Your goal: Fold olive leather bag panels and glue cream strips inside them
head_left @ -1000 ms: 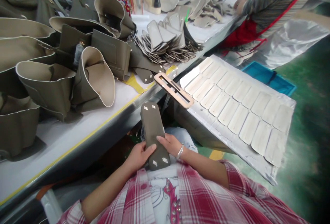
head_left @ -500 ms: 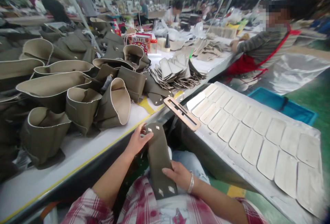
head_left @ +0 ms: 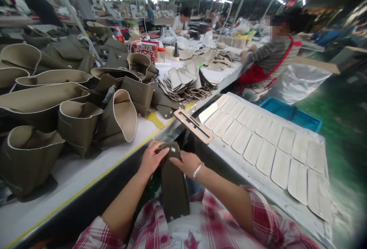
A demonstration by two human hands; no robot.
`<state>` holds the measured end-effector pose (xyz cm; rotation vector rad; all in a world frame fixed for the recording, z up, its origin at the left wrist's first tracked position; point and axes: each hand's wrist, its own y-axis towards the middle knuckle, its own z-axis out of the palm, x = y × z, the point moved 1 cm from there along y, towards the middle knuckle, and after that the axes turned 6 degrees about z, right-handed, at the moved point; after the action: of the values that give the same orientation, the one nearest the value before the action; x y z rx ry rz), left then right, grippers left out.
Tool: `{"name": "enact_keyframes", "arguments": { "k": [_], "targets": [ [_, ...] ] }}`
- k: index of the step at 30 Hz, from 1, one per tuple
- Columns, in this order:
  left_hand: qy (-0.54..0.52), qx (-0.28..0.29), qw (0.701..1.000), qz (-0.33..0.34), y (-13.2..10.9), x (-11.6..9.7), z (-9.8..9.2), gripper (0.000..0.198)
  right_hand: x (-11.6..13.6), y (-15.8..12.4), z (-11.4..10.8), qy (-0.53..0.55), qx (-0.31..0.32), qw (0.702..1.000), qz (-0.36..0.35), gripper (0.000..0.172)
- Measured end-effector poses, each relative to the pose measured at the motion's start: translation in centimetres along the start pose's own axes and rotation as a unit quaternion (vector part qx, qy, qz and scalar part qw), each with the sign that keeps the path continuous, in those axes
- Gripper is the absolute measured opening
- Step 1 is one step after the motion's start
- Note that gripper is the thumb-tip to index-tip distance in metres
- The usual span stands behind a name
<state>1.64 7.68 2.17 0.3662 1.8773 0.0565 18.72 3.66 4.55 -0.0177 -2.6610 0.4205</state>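
A long dark olive panel (head_left: 174, 188) is observed in hand, smooth-faced, with a rounded far end, one distinct pale mark near that end and small pale spots at the near end. Its layering cannot be confirmed. It is held above the lap, just off the front edge of the tabletop (head_left: 83, 167), tilted with the far end toward that edge. Open-mouthed bag bodies (head_left: 78, 130) with pale linings are noted along the left part of the tabletop; their contents cannot be told. A red patterned box (head_left: 146, 49) is placed near the tabletop's far side, contents hidden. In a blue tray (head_left: 275, 107), beyond the far edge of a white-covered board (head_left: 241, 162), an indistinct dark item is seen. On the board, pale rounded pieces (head_left: 262, 151) are laid in rows; a slotted template (head_left: 195, 130) is found at its left corner. The panel's far end is gripped between both hands: the thumb of the left hand (head_left: 151, 158) is laid over the upper face at the left, and that of the right hand (head_left: 189, 164) at the right edge, both hands closed, with the remaining fingers partly hidden.
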Motion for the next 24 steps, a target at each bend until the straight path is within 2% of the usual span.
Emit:
{"name": "enact_keyframes", "arguments": {
  "k": [4, 8, 11, 14, 17, 21, 24],
  "targets": [
    [0.015, -0.017, 0.999, -0.023, -0.6, -0.1, 0.0, 0.031, -0.2, 1.1, 1.5, 0.136, 0.039, 0.989, -0.043, 0.045],
    [-0.037, -0.026, 0.997, -0.055, -1.9, 0.1, -0.2, 0.042, -1.1, 1.6, 2.8, 0.334, 0.081, 0.934, -0.092, 0.049],
    [-0.030, -0.036, 0.995, -0.088, -3.3, 0.5, -0.5, 0.048, -1.3, 1.8, 3.0, 0.418, 0.108, 0.897, -0.094, 0.054],
    [0.041, 0.031, 0.996, -0.068, -4.2, 0.6, -0.8, 0.032, -1.0, 2.0, 2.9, 0.438, 0.120, 0.886, -0.097, 0.055],
    [0.055, 0.084, 0.994, -0.042, -3.8, 0.1, -1.3, 0.030, -0.6, 2.2, 2.9, 0.418, 0.121, 0.894, -0.106, 0.056],
    [0.049, 0.109, 0.992, -0.035, -2.7, -0.4, -1.3, 0.032, -0.7, 2.4, 2.8, 0.410, 0.124, 0.898, -0.100, 0.056],
    [0.027, 0.093, 0.995, -0.029, -2.7, -0.3, -0.6, 0.033, -0.9, 2.5, 2.7, 0.414, 0.126, 0.896, -0.099, 0.055]
  ]
}}
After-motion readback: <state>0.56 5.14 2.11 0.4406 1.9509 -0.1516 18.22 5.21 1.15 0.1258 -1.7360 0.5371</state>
